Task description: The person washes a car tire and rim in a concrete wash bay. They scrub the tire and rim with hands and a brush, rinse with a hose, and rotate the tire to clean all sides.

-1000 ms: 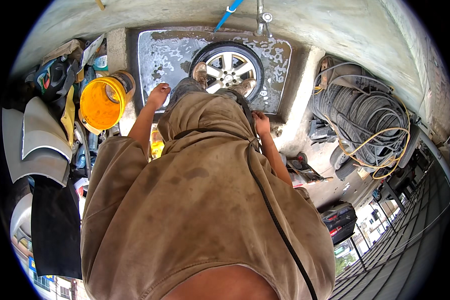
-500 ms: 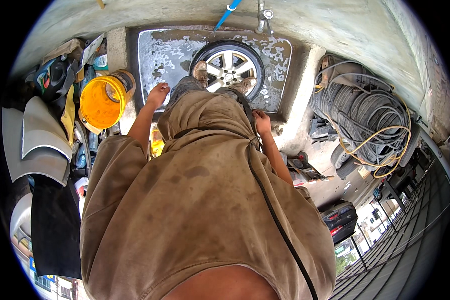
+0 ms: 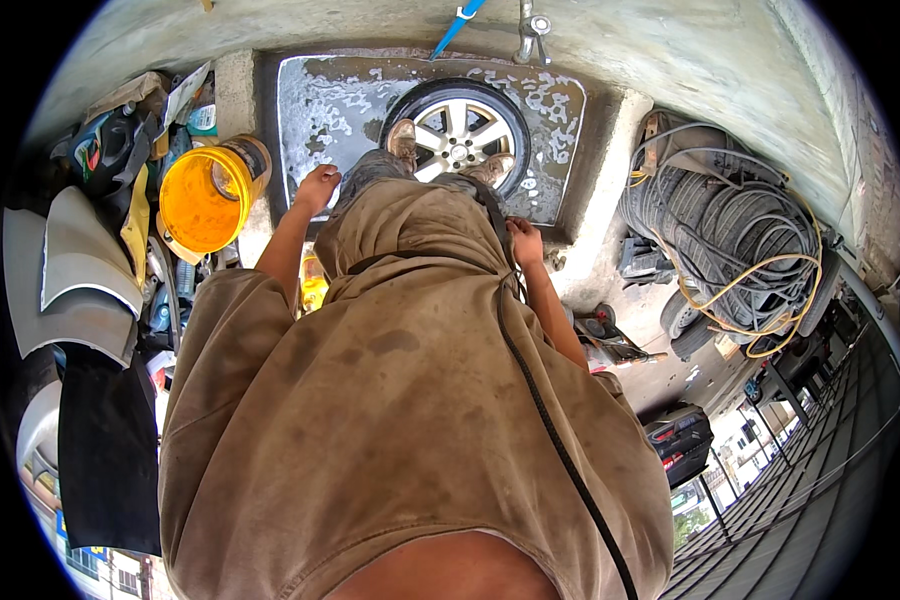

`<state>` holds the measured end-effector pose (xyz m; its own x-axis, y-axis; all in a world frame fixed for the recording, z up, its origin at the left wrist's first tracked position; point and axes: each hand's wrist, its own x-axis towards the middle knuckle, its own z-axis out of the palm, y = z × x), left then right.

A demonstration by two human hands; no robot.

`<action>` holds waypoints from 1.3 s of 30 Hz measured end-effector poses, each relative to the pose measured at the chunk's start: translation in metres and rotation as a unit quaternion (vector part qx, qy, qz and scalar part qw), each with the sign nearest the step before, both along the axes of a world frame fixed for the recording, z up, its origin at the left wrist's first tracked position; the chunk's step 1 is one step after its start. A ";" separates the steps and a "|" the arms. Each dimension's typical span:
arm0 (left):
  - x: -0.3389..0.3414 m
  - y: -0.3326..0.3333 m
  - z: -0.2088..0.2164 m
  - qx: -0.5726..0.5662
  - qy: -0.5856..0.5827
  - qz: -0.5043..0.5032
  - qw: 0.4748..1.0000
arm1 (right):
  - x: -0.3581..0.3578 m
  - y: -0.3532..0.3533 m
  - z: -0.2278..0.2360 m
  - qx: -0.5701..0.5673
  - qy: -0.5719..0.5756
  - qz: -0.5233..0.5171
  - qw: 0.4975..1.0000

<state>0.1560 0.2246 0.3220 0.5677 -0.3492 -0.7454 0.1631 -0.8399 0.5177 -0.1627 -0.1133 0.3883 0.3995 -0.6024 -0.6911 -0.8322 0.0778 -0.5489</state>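
A car wheel (image 3: 456,118) with a black tyre and pale spoked rim lies flat in a shallow, wet concrete basin (image 3: 320,125). My shoes are over its near part. My left hand (image 3: 318,188) hangs beside my left thigh, near the basin's left side. Its fingers are curled together, and I see nothing in them. Close to my right thigh, my right hand (image 3: 525,242) is also closed, next to a dark strap (image 3: 494,215). Whether it grips anything is hidden. A black cord (image 3: 540,400) runs down over my brown shirt.
A yellow bucket (image 3: 205,200) stands left of the basin, among grey curved panels (image 3: 88,250) and mixed clutter. On the right, cables (image 3: 760,230) and a yellow hose lie over stacked tyres. A tap (image 3: 530,40) and blue pipe (image 3: 455,28) are at the far wall.
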 end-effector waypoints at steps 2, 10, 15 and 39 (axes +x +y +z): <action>0.000 0.002 -0.002 -0.001 -0.003 0.001 1.000 | 0.001 0.000 -0.001 0.000 -0.003 -0.002 1.000; -0.001 -0.008 0.006 0.013 0.001 0.002 1.000 | -0.004 -0.005 -0.004 0.000 0.015 0.004 1.000; -0.005 -0.009 -0.001 0.016 0.003 0.010 1.000 | -0.003 -0.004 0.001 0.018 0.005 -0.013 1.000; 0.015 -0.015 0.004 0.014 0.039 0.002 0.999 | 0.002 0.022 0.026 0.016 0.086 -0.027 0.996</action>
<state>0.1711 0.2096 0.3263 0.5081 -0.3253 -0.7975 0.2050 -0.8537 0.4788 -0.1610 -0.0917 0.4139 0.2412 -0.5960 -0.7659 -0.9074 0.1413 -0.3957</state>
